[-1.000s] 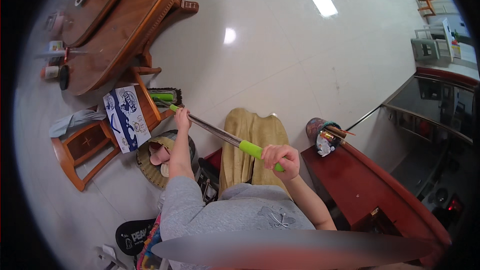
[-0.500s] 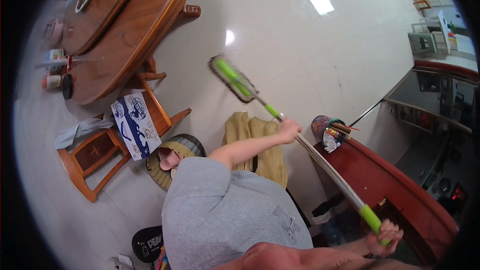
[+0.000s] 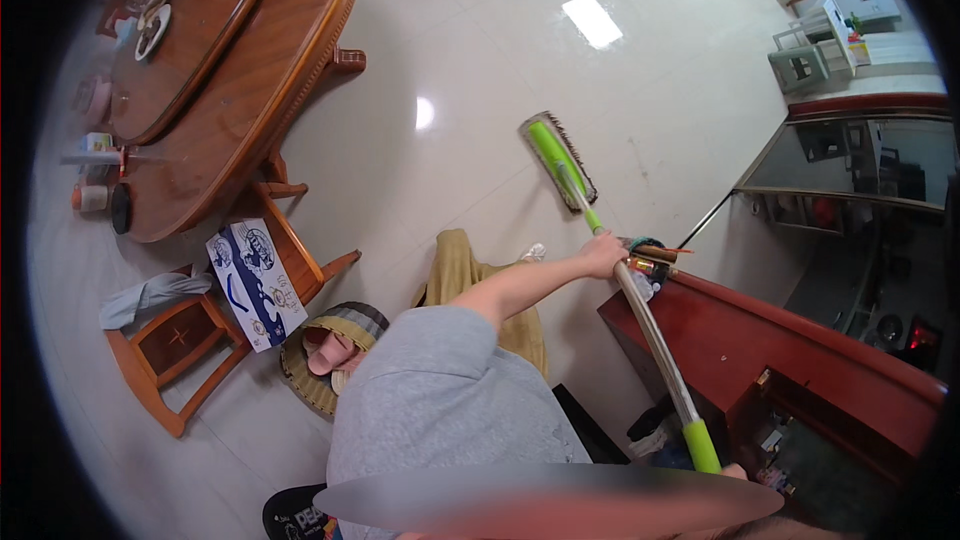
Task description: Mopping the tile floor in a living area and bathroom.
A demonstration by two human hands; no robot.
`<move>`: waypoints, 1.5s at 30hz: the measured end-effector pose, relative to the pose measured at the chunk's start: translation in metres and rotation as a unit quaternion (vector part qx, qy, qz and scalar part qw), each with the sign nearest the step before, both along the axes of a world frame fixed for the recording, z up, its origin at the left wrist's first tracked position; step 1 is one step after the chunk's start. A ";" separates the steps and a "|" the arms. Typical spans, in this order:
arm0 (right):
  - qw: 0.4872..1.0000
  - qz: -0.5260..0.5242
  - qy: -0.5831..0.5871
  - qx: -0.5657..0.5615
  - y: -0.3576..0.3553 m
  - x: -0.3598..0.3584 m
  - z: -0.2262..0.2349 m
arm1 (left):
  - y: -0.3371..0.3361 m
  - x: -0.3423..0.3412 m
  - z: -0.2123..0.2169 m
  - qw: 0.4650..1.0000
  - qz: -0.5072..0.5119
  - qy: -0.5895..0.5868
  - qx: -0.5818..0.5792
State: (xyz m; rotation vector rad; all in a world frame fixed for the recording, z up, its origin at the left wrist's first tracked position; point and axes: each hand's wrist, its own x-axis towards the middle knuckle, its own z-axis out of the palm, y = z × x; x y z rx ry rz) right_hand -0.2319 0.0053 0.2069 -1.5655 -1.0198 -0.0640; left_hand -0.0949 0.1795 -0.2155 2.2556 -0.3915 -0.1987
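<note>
A flat mop [image 3: 647,325] with a green and silver pole runs from the lower right up to its head. Its green plate with a dark fringed pad [image 3: 557,161] appears to rest on the pale tiled floor. My left hand [image 3: 603,255] is closed round the pole just below the green collar near the head. At the pole's other end, my right hand [image 3: 735,472] shows only as a sliver by the green grip, closed on it; a blurred patch hides the rest.
A red-brown cabinet [image 3: 715,325] with a small pot of odds and ends [image 3: 650,258] stands at right. On the left are a wooden dining table [image 3: 225,130], a chair holding a printed box [image 3: 255,280], and a basket [image 3: 310,380] with pink slippers. Glossy tiles [image 3: 460,60] stretch ahead.
The mop head has swung rightward across the floor, and my left hand went right with it. My right hand has moved left and become mostly hidden. The whole view has shifted slightly.
</note>
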 end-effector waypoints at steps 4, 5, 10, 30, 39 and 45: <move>0.973 0.206 0.060 0.086 0.001 0.036 0.021 | 0.033 -0.065 0.038 0.984 0.154 -0.056 -0.070; 0.950 0.267 0.098 0.127 0.009 0.050 0.025 | 0.047 -0.074 0.037 0.981 0.171 -0.078 -0.053; 0.911 0.163 0.212 0.314 0.068 0.064 -0.013 | 0.151 -0.128 0.002 0.954 0.293 -0.048 0.047; 0.857 0.058 0.486 0.162 0.218 0.024 -0.319 | 0.462 -0.176 -0.202 0.896 0.241 0.181 0.326; 0.803 -0.285 0.446 0.273 0.044 0.079 -0.236 | 0.224 -0.034 -0.191 0.958 0.015 0.171 0.232; 0.759 -0.469 0.336 0.303 -0.083 0.022 -0.138 | -0.007 0.047 -0.119 0.939 -0.233 0.168 0.191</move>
